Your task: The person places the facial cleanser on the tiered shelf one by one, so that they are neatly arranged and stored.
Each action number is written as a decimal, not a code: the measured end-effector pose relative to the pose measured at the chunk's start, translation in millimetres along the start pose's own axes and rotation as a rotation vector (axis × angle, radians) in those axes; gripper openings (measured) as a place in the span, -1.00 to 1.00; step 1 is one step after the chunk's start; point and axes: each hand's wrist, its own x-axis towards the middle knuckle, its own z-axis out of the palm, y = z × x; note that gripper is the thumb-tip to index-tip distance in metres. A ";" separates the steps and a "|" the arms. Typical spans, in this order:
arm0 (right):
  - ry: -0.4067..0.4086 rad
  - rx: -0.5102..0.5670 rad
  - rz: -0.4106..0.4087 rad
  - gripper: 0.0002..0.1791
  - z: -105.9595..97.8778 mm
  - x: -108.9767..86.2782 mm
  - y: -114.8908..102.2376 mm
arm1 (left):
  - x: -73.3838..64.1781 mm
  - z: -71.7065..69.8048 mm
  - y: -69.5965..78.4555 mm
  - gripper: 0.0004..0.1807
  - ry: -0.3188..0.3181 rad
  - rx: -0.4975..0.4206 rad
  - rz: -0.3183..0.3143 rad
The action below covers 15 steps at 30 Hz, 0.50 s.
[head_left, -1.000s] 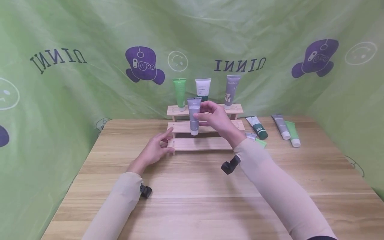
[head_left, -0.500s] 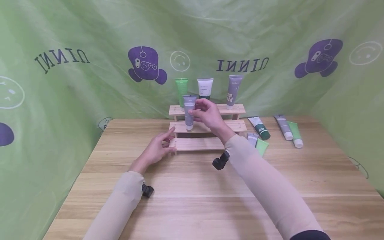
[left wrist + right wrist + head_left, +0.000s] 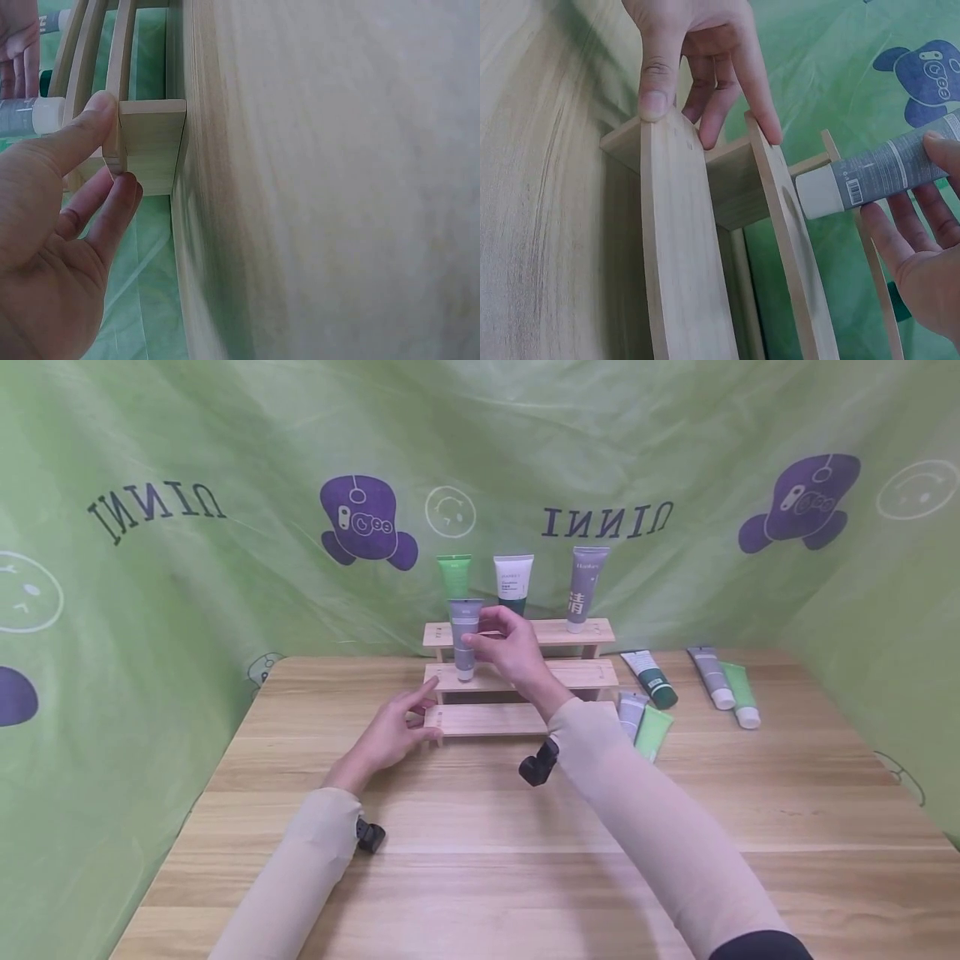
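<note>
Shifted left since the earlier frame: grey plastic squeeze tube [image 3: 463, 618] with white cap [image 3: 466, 676], now at the middle shelf's [image 3: 581, 675] left end.
Right hand [image 3: 510, 647]: fingers clamped on the tube. Left hand [image 3: 386, 731]: fingers holding the pale wooden three-tier rack [image 3: 491, 718]. Cap contact cannot be confirmed. Recommended: seat the cap flat, verify balance, then release.

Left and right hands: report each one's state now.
Left hand: holding the wooden three-tier rack by its left end.
Right hand: holding a gray white-capped squeeze tube.
</note>
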 end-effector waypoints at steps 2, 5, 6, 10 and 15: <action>-0.001 -0.020 -0.009 -0.52 2.1 0.0 -0.3 | -0.2 -0.4 -0.4 0.02 0.000 0.000 -0.001; -0.002 -0.058 -0.019 -0.52 4.5 0.1 0.1 | -0.3 -0.6 -0.7 0.02 0.000 0.003 0.002; -0.003 -0.071 -0.022 -0.53 5.0 0.2 0.3 | -0.2 -0.5 -1.0 0.02 0.000 0.003 0.002; -0.001 -0.121 -0.030 -0.53 5.7 -1.2 2.5 | -0.2 -0.4 -1.3 0.01 0.001 0.001 0.005; -0.009 -0.139 -0.044 -0.53 5.2 -2.3 5.7 | -0.5 -0.9 -0.4 0.01 0.000 -0.004 0.006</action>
